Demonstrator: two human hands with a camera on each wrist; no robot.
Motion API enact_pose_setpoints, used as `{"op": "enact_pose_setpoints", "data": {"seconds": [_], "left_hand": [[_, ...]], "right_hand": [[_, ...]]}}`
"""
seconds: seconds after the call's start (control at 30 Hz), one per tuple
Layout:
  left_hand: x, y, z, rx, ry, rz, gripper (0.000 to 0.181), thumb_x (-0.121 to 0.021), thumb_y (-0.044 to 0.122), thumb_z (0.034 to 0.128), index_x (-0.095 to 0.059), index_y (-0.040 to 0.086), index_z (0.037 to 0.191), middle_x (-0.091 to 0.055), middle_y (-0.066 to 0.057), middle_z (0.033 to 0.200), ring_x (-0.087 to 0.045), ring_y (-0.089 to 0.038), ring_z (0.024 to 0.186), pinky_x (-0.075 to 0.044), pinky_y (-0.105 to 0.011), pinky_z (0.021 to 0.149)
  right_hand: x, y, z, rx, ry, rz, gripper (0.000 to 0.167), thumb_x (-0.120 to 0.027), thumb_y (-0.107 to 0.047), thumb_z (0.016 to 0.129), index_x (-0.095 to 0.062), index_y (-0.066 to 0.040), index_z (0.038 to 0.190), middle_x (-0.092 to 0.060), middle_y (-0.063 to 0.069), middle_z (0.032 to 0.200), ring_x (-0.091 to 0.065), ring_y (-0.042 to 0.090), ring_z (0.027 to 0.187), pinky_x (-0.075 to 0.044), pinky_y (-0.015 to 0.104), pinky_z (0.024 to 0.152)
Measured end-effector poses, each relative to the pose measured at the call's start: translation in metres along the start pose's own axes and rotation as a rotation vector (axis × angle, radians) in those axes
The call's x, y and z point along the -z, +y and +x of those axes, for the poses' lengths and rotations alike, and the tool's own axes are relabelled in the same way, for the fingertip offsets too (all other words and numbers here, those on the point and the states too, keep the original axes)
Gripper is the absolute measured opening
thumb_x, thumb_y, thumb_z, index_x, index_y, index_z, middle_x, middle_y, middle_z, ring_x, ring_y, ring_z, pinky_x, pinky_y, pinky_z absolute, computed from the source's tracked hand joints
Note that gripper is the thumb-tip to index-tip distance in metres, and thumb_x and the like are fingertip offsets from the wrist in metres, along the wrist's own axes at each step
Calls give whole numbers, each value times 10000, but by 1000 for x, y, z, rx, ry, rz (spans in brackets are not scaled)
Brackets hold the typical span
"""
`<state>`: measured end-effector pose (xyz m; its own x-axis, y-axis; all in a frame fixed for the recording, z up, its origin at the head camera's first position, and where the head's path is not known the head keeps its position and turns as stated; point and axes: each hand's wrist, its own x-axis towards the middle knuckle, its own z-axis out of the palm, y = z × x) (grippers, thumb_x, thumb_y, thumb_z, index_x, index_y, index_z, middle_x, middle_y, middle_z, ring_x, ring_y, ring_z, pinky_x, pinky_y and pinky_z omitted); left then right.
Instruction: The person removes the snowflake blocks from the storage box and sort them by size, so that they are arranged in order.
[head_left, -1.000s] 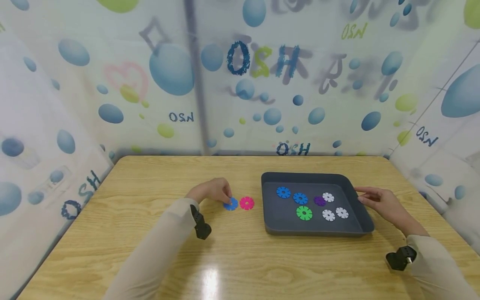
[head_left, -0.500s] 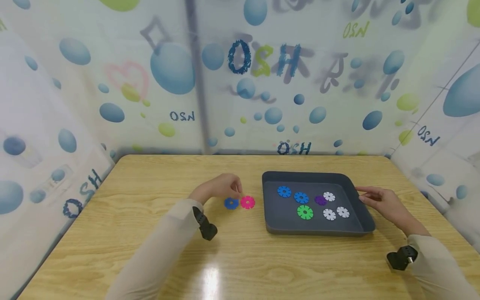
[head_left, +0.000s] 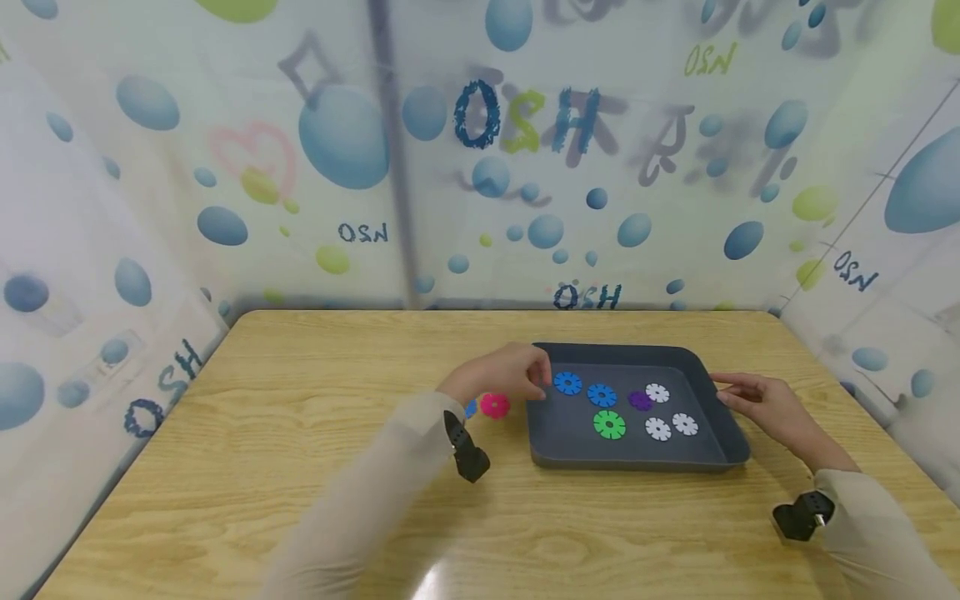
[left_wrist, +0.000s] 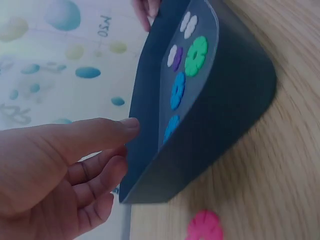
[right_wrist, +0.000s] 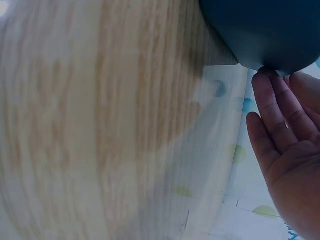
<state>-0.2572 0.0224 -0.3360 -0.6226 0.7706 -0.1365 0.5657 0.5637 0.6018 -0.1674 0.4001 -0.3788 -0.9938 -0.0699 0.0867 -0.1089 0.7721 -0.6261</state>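
My left hand hovers at the left wall of a dark grey tray. In the left wrist view, its thumb stretches towards the tray rim and the other visible fingers bend loosely; I see nothing held between them. My right hand touches the tray's right outer wall with nearly straight fingers. Notched plastic discs lie in the tray: blue discs, a green disc, a purple disc and white discs. A pink disc lies on the table left of the tray, beside a blue disc partly hidden by my left arm.
The wooden table extends around the tray, with its far edge against a printed curtain. Dark devices are strapped on both wrists, including the left wrist device.
My left hand has moved right, from the blue disc on the table, past the pink one, to the tray's left wall. The right hand and the tray have stayed in place.
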Motion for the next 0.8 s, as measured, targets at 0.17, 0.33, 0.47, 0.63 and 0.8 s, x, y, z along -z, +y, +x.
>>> {"op": "enact_pose_setpoints", "data": {"seconds": [0.17,0.33,0.47,0.63,0.8], "left_hand": [[-10,13,21,-27,-34,49,145,-707,105,806,-604,68,901,-562,9,815,-516,-111,737,-430,-198,648],[-22,25,41,-26,-105,111,162,-725,102,787,-624,63,908,-571,24,855,-525,-83,748,-429,-177,638],[-30,36,53,-1,-148,153,173,-735,115,780,-619,83,904,-558,34,865,-520,-86,751,-427,-180,627],[-38,47,66,23,-164,189,243,-759,130,756,-622,94,952,-539,37,915,-506,-88,756,-420,-184,628],[-45,54,72,70,-189,184,329,-778,124,734,-615,121,1020,-542,46,983,-501,-83,817,-418,-188,663]], "right_hand": [[0,0,0,6,3,0,429,-552,-192,928,-494,78,1255,-590,278,1069,-533,-62,786,-476,218,635],[0,-3,0,-8,-1,-3,436,-555,-205,926,-495,71,1258,-596,264,1054,-545,-28,791,-475,221,638],[0,-4,-1,-6,-1,2,430,-557,-197,925,-498,72,1256,-596,267,1054,-544,-33,793,-479,230,641],[0,-4,-1,-6,4,4,428,-558,-193,924,-499,74,1253,-594,271,1054,-536,-55,788,-480,227,640],[-1,-5,-2,6,16,2,420,-561,-186,922,-506,73,1248,-594,271,1054,-536,-64,785,-480,220,638]]}}
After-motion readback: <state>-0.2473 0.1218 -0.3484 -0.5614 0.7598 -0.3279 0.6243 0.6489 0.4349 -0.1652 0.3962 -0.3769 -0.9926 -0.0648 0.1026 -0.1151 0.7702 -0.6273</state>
